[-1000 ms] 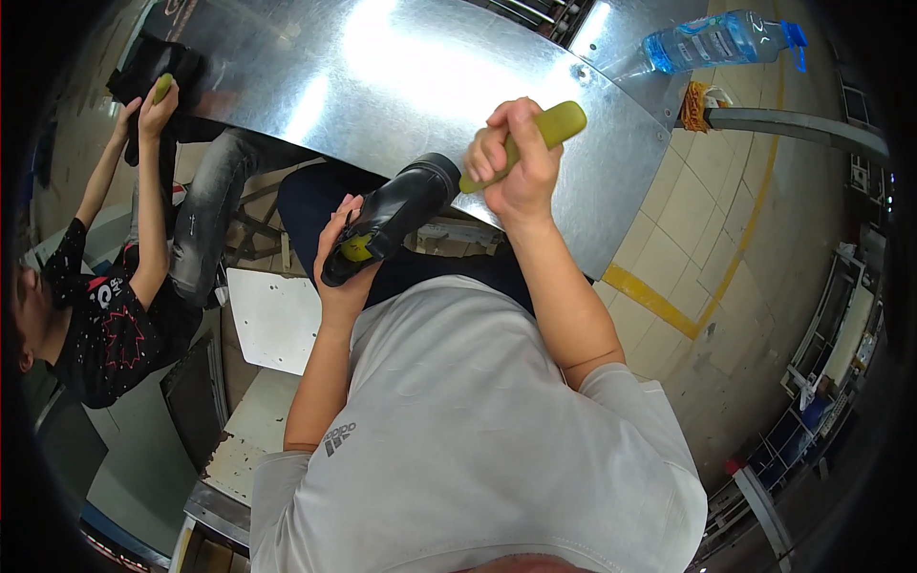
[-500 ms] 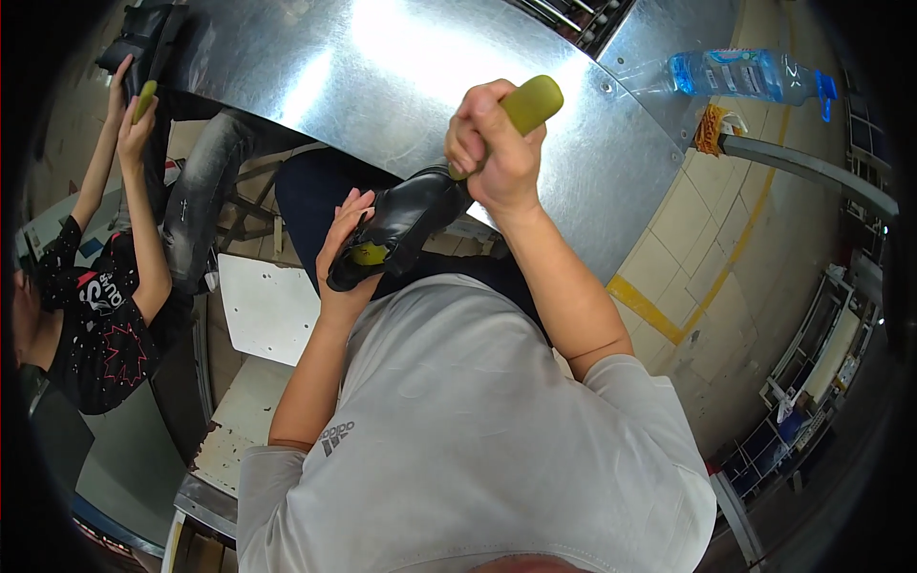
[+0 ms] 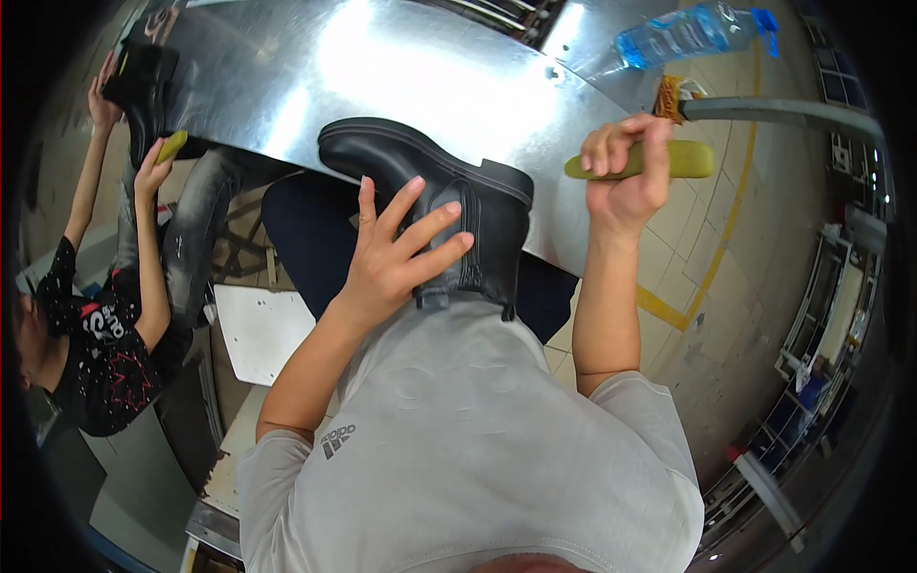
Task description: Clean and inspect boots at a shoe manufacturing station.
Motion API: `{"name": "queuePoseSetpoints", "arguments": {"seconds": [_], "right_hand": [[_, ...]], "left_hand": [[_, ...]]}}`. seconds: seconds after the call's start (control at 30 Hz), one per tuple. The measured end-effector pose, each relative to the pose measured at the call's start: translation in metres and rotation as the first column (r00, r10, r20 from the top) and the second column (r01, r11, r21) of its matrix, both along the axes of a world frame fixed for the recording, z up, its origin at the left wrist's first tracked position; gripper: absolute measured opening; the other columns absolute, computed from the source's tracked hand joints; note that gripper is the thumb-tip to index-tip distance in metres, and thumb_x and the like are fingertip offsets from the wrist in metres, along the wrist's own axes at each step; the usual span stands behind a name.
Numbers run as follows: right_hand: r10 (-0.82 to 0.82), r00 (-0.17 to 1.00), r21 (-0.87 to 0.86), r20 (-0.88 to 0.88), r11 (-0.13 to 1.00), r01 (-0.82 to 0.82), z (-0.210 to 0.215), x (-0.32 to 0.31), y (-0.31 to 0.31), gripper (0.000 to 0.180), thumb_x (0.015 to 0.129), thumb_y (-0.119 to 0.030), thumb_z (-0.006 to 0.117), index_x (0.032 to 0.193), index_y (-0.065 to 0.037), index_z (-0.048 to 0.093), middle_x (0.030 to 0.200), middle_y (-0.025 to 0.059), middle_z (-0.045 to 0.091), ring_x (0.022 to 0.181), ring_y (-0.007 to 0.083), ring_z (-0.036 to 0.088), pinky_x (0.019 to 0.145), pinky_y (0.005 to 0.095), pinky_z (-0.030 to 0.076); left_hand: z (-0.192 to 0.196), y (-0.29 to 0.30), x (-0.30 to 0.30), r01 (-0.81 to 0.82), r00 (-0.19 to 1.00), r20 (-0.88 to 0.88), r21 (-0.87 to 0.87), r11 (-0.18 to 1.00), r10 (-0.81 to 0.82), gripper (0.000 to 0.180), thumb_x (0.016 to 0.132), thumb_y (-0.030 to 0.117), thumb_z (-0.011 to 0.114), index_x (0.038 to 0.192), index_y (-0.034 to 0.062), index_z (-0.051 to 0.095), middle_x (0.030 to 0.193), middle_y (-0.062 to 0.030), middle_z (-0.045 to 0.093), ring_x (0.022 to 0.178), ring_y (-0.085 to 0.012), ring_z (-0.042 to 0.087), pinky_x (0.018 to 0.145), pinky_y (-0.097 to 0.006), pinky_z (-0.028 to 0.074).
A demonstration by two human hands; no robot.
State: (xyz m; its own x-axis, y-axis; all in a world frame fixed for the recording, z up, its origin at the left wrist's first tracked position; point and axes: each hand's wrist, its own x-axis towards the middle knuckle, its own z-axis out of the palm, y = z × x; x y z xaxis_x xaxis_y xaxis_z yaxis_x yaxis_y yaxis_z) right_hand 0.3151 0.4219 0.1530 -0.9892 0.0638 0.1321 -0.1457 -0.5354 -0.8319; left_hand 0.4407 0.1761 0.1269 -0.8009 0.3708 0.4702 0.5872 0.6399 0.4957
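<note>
A black ankle boot (image 3: pixel 492 229) lies in front of me over the table's edge and my lap. Its toe points left, its sole faces away, and its opening is toward my shirt. Across its elastic side panel rest the spread fingers of my left hand (image 3: pixel 387 258); the thumb is hidden. Off to the right, apart from the boot, my right hand (image 3: pixel 626 181) is closed round an olive-green oblong block (image 3: pixel 690 159) with rounded ends. The block lies level and sticks out on both sides of the fist.
A shiny metal table (image 3: pixel 258 72) stretches ahead. At left, a co-worker (image 3: pixel 100 334) holds another black boot (image 3: pixel 143 86) and a similar green block (image 3: pixel 172 146). A water bottle (image 3: pixel 683 38) lies at far right, near a metal rail (image 3: pixel 764 110). A white stool (image 3: pixel 258 329) stands left.
The boot has turned so its side and sole edge show, with the toe left. My right hand has moved right, away from the boot, with the green block. My left fingers now spread over the boot's side.
</note>
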Motion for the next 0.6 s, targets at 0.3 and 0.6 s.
{"name": "queuePoseSetpoints", "arguments": {"seconds": [0.3, 0.6], "right_hand": [[0.012, 0.987, -0.052, 0.16, 0.999, -0.004, -0.02, 0.045, -0.019, 0.023, 0.093, -0.023, 0.062, 0.084, -0.002, 0.057, 0.055, 0.0018, 0.043, 0.047, 0.0128, 0.044, 0.047, 0.0278, 0.039], [0.105, 0.987, 0.023, 0.124, 0.994, -0.109, -0.022, 0.044, -0.03, 0.025, 0.096, -0.024, 0.055, 0.085, -0.002, 0.056, 0.053, 0.0023, 0.041, 0.045, 0.013, 0.04, 0.046, 0.0279, 0.036]], "left_hand": [[-0.018, 0.007, 0.006, -0.101, 0.993, 0.067, 0.008, 0.995, 0.1, 0.039, 0.074, 0.011, 0.071, 0.111, 0.0206, 0.071, 0.131, -0.0036, 0.058, 0.135, -0.0362, 0.039, 0.11, -0.064, 0.022], [-0.023, 0.008, 0.017, -0.119, 0.986, 0.118, 0.031, 0.992, 0.115, 0.039, 0.074, 0.011, 0.071, 0.112, 0.0196, 0.07, 0.134, -0.0038, 0.056, 0.14, -0.0355, 0.032, 0.109, -0.064, 0.023]]}}
